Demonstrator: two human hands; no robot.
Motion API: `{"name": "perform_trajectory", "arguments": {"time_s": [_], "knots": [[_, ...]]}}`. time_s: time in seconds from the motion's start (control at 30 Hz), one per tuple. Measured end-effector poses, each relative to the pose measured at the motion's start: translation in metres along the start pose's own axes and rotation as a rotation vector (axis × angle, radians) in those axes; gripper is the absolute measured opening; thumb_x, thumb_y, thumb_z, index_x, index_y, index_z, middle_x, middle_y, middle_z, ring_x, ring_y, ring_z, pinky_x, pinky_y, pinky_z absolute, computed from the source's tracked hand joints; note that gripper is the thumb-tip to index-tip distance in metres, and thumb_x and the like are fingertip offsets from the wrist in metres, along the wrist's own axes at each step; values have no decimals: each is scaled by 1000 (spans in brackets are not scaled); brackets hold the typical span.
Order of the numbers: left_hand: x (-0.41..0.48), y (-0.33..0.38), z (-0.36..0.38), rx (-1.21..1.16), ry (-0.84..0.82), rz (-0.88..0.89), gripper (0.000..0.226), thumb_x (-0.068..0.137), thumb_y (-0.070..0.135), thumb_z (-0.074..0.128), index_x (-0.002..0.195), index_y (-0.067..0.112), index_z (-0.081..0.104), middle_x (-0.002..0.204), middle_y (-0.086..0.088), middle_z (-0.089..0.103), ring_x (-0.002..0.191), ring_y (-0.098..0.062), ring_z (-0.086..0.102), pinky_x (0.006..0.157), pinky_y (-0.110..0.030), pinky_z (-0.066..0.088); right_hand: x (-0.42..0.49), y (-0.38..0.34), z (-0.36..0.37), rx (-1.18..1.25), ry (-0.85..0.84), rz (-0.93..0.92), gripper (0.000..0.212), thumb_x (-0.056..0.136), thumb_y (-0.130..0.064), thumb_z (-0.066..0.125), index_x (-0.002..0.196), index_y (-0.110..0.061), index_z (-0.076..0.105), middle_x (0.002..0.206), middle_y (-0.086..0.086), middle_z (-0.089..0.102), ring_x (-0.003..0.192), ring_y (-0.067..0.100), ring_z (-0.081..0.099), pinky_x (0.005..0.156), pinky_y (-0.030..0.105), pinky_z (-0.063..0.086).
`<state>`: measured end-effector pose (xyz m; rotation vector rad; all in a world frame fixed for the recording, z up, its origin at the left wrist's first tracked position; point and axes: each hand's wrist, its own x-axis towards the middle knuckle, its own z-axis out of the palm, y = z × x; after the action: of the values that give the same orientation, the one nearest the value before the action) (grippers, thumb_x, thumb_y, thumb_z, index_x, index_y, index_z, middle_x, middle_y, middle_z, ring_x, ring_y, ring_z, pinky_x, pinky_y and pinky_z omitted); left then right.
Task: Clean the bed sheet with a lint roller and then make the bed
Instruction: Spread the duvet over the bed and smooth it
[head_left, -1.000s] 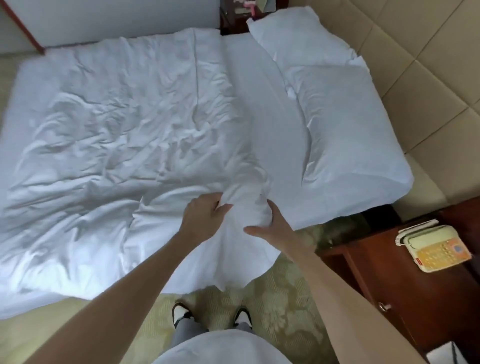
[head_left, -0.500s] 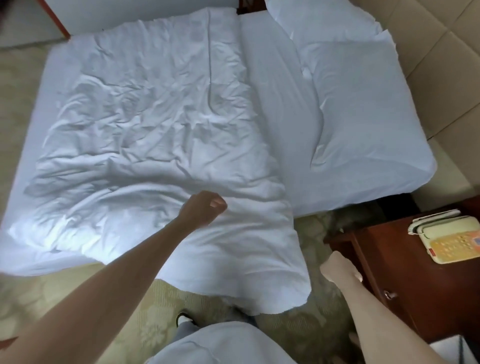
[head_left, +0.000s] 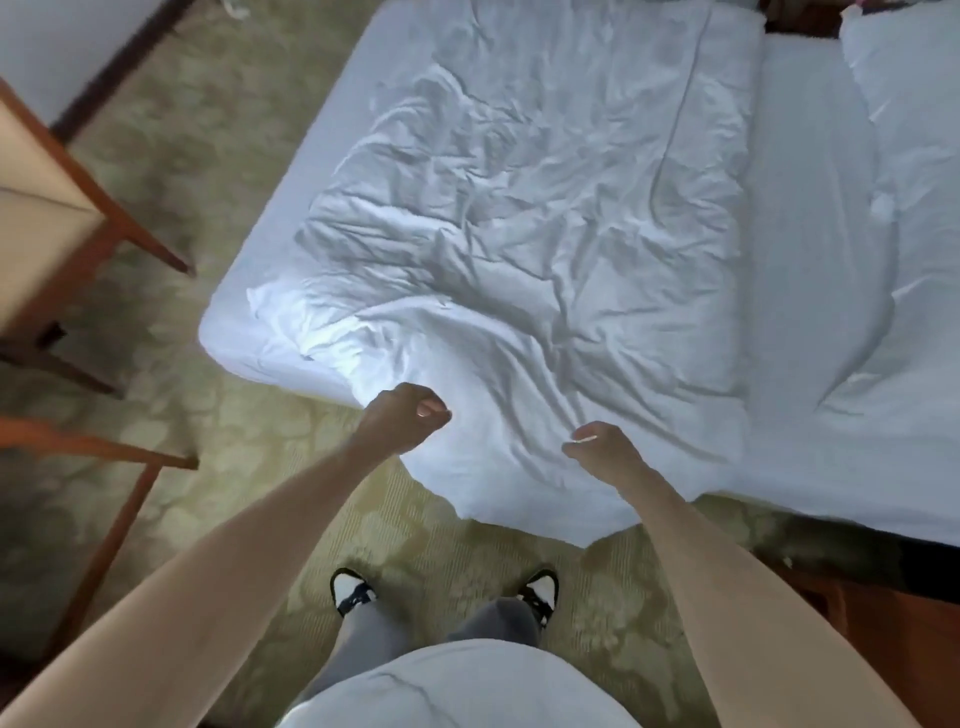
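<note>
At the duvet (head_left: 519, 234) edge, the right hand (head_left: 597, 442) has rejoined the left hand (head_left: 402, 415).

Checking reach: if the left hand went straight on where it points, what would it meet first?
The rumpled duvet, whose near edge the left hand grips; beyond, probably more duvet, though depth is unclear.

A single wide-angle view from the person's head looks steeply down and forward from the side of the bed (head_left: 810, 270). It is close: forearms run up from the lower corners to the left hand (head_left: 402, 418) and right hand (head_left: 597, 444) mid-frame over the duvet (head_left: 519, 234), with the shoes (head_left: 353, 592) below.
</note>
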<state>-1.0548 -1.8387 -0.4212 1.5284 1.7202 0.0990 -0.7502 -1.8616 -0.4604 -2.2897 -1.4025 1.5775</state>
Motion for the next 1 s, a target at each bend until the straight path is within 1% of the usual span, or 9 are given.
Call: {"name": "perform_trajectory", "arguments": {"time_s": [0.03, 0.1, 0.2, 0.3, 0.43, 0.57, 0.7, 0.87, 1.0], "knots": [[-3, -23, -12, -32, 14, -28, 16, 94, 36, 69, 102, 25, 76, 95, 16, 72, 83, 3, 65, 65, -5, 46, 4, -23, 14, -4, -11, -10, 35, 90, -32, 69, 120, -17, 60, 113, 4, 65, 92, 20, 64, 83, 35, 51], [-7, -70, -37, -96, 40, -80, 14, 94, 35, 69, 102, 25, 75, 93, 15, 70, 80, 0, 65, 59, -10, 47, 7, -68, 45, -41, -38, -35, 39, 88, -32, 71, 122, -17, 61, 110, 4, 67, 97, 21, 66, 90, 37, 52], [-9, -145, -75, -158, 51, -139, 8, 95, 32, 69, 99, 24, 71, 90, 16, 67, 90, -10, 67, 73, -23, 52, 5, -132, 94, -71, -61, -70, 40, 87, -32, 74, 121, -15, 61, 115, 7, 68, 97, 22, 68, 89, 35, 53], [-10, -213, -114, -137, 83, -210, 20, 93, 35, 69, 107, 21, 73, 99, 9, 70, 97, -15, 67, 88, -31, 54, 4, -188, 140, -156, -78, -89, 46, 87, -35, 74, 125, -15, 59, 117, 6, 67, 91, 19, 66, 83, 31, 53], [-5, -270, -160, -176, 72, -257, 23, 96, 35, 64, 114, 23, 70, 105, 18, 72, 99, -8, 67, 89, -30, 56, 6, -254, 183, -328, -44, -168, 57, 84, -44, 71, 133, -21, 53, 127, -1, 61, 109, 20, 63, 96, 36, 52], [23, -291, -186, -230, 85, -283, 20, 95, 34, 66, 112, 25, 72, 110, 16, 73, 104, -10, 69, 92, -33, 57, 26, -308, 211, -446, 2, -248, 57, 89, -47, 68, 136, -21, 49, 129, -1, 60, 114, 20, 59, 94, 36, 50], [61, -303, -200, -271, 48, -314, 31, 94, 43, 69, 115, 20, 69, 112, 9, 69, 104, -13, 65, 88, -28, 50, 72, -349, 240, -525, 0, -285, 55, 92, -44, 64, 137, -16, 48, 130, 2, 60, 116, 22, 58, 93, 36, 50], [109, -319, -226, -253, 18, -366, 43, 92, 44, 71, 124, 16, 66, 127, 2, 69, 113, -15, 65, 92, -29, 48, 135, -372, 276, -550, -17, -154, 79, 92, -42, 64, 153, -10, 26, 137, 10, 54, 127, 29, 52, 91, 38, 51], [138, -322, -246, -242, 44, -412, 53, 90, 44, 74, 132, 12, 62, 130, 0, 67, 120, -19, 63, 95, -31, 47, 152, -376, 296, -620, 67, -64, 90, 94, -35, 63, 157, -3, 8, 154, 21, 34, 142, 34, 36, 110, 40, 40]]}}
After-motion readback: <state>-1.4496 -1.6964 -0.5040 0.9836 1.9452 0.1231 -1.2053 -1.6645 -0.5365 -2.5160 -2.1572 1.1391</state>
